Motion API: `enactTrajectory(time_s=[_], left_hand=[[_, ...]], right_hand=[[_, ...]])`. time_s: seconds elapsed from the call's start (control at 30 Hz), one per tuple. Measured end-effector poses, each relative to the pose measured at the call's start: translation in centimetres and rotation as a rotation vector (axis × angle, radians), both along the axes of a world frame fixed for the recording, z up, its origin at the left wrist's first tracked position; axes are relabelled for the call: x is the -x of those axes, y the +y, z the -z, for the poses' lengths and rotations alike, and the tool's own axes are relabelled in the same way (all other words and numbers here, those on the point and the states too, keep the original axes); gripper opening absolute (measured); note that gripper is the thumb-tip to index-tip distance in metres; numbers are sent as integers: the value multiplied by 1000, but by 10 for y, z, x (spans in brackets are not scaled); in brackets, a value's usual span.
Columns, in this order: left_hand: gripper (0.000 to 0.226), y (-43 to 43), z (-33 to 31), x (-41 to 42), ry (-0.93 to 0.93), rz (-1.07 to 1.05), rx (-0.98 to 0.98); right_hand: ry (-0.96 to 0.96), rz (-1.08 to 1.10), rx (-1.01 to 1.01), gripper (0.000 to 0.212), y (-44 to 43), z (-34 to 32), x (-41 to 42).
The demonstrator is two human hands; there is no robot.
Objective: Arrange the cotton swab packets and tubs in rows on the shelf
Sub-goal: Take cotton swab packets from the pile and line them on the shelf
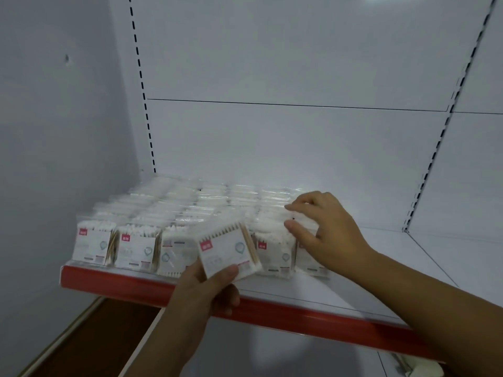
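Note:
Several rows of clear cotton swab packets (136, 248) with white labels stand on the left half of a white shelf (340, 297) with a red front edge. My left hand (206, 292) grips one loose swab packet (227, 248) by its lower edge, held tilted in front of the fourth row. My right hand (324, 232) reaches over the rightmost row, its thumb and fingers curled round the top of the front packet (304, 223) there. No tubs are in view.
The shelf's right half (408, 262) is bare white metal. A white back panel (272, 63) with slotted uprights rises behind. A grey wall (54, 131) closes the left side. Below the shelf lies a brown floor (95, 336).

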State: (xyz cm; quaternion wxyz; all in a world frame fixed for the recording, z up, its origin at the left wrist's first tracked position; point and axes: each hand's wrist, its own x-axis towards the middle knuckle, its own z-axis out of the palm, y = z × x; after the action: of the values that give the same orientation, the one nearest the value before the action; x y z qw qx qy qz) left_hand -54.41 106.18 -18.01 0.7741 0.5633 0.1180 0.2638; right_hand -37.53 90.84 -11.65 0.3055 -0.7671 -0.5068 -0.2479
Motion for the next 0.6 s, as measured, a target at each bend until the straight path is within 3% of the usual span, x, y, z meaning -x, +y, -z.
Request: enactTrajectory(time_s=[0.1,0.17,0.3,0.37,0.43,0.5,0.6], left_hand=[[24,-11,-14,-19,68,96,-249],[26,-25,-22,-31,76,124,-392],[28,-32,-11,-40,107,-312,-631],[26,-30,-2,-42,274,-444,-875],[28,-32,4,-51,400,-425,-1064],[34,-34,4,-63,453,-408,-1153],[39,-31,6,-78,466,-468,-1196]], right_hand=[[352,-186,104,51,-4,-26,16],[341,-197,226,46,-8,-34,22],[400,-60,26,34,-35,-36,1],[367,49,112,34,-48,-24,-10],[209,140,246,37,-52,-1,-17],[3,155,314,46,-50,21,-20],[-8,151,352,61,-46,39,-26]])
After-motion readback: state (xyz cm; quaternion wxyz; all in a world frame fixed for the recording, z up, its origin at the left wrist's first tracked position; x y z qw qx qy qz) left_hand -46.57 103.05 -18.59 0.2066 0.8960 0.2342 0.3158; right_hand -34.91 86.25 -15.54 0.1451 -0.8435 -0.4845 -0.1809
